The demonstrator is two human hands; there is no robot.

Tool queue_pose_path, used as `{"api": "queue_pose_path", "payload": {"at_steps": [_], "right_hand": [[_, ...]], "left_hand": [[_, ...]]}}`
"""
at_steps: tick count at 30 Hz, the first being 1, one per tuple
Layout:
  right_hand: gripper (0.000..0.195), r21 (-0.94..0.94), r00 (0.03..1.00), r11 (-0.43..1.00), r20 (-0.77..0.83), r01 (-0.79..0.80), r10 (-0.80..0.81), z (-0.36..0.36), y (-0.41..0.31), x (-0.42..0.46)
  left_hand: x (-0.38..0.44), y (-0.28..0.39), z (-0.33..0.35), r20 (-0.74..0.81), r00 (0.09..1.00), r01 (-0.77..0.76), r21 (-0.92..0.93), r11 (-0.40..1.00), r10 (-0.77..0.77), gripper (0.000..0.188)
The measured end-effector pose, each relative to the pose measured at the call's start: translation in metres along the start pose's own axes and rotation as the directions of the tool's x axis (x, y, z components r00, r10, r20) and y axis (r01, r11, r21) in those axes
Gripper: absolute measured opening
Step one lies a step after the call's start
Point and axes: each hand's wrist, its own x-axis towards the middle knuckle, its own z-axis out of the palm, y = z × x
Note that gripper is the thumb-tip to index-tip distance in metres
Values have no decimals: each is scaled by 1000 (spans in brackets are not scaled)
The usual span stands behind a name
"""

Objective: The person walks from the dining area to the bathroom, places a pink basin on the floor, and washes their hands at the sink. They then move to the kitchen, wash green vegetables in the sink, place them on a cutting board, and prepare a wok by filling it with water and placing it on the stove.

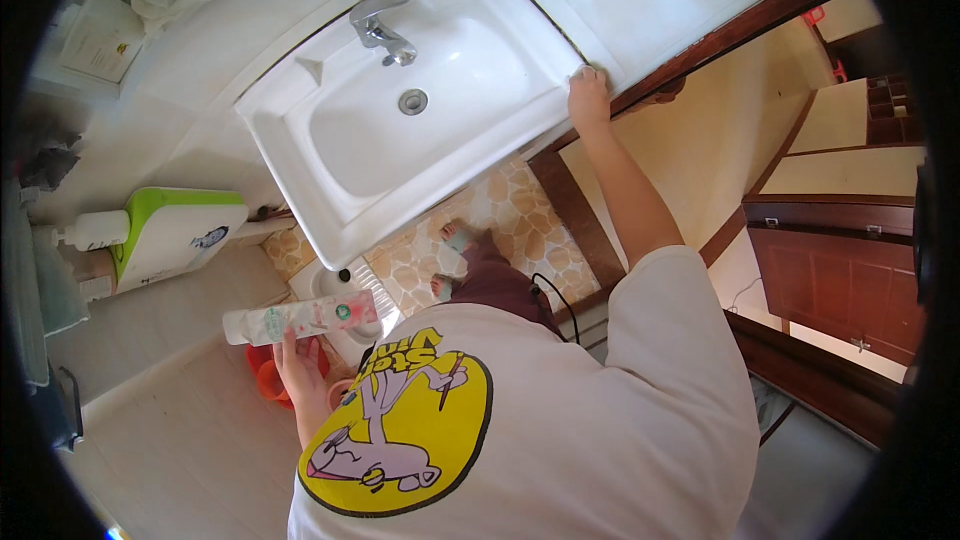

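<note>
My left hand (300, 371) is wrapped around a white and pink plastic bottle (319, 317) that bears writing. The bottle lies nearly level in the hand, its white cap to the left, apart from the sink. At the sink's right-hand corner, my right hand (589, 99) is curled against the rim. Whether anything small is inside those fingers is hidden. The white ceramic sink (465, 75) holds no water that I can see. A chrome faucet (382, 30) stands on its back ledge, above the metal drain (412, 102).
A green and white wall box (180, 232) hangs at left beside a white bottle (101, 231). Below are a squat toilet (322, 285) and a red plastic container (270, 375). A dark wooden door frame (720, 37) edges the right side. My feet (450, 259) stand on patterned tiles.
</note>
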Motion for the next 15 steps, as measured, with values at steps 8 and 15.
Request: {"api": "queue_pose_path", "payload": {"at_steps": [8,15], "right_hand": [[19,556,993,831,-72,-37,93,67,-22,20],[23,565,992,823,-121,49,24,79,-37,45]], "left_hand": [[-14,8,-18,-51,998,-21,0,1000,21,42],[-31,6,-29,-136,991,-17,-23,1000,13,38]]}}
